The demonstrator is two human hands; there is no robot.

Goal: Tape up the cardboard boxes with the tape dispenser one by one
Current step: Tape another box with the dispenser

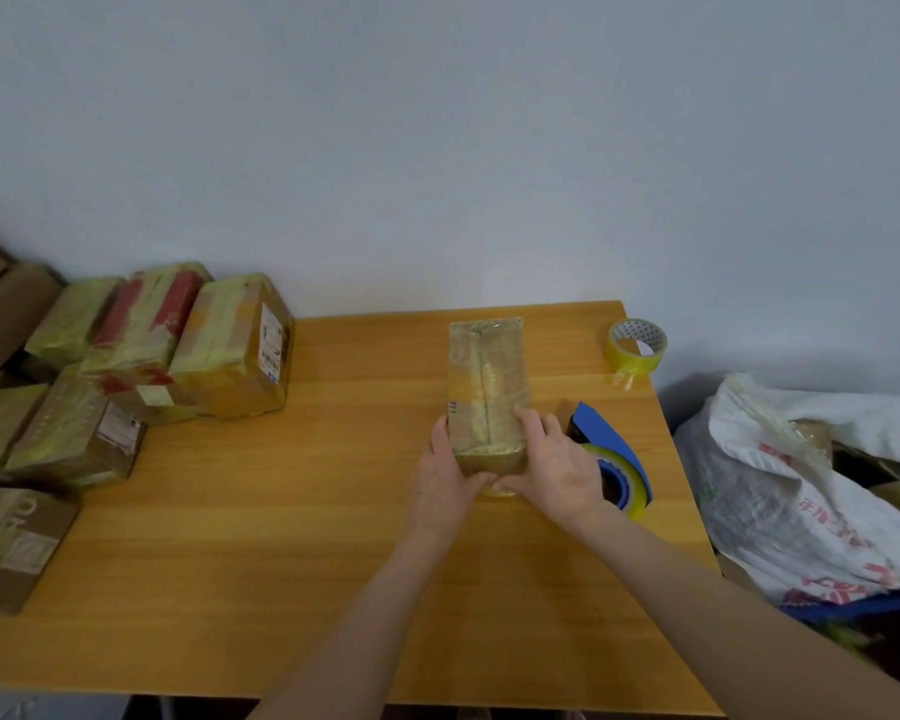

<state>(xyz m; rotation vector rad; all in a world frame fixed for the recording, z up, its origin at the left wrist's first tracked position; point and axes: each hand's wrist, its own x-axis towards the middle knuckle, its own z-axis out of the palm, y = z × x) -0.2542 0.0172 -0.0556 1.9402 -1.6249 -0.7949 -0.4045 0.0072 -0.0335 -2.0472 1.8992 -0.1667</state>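
Both grips clasp the near end of a narrow brown cardboard box [489,387] wrapped in glossy yellowish tape. The left grip [445,470] curls round its left edge, the right grip [557,459] spreads fingers over its top, and the thumbs meet on the near face. The box lies mid-way across the orange wooden surface [281,511]. A blue tape dispenser [619,470] sits just beside it, partly hidden by the right grip.
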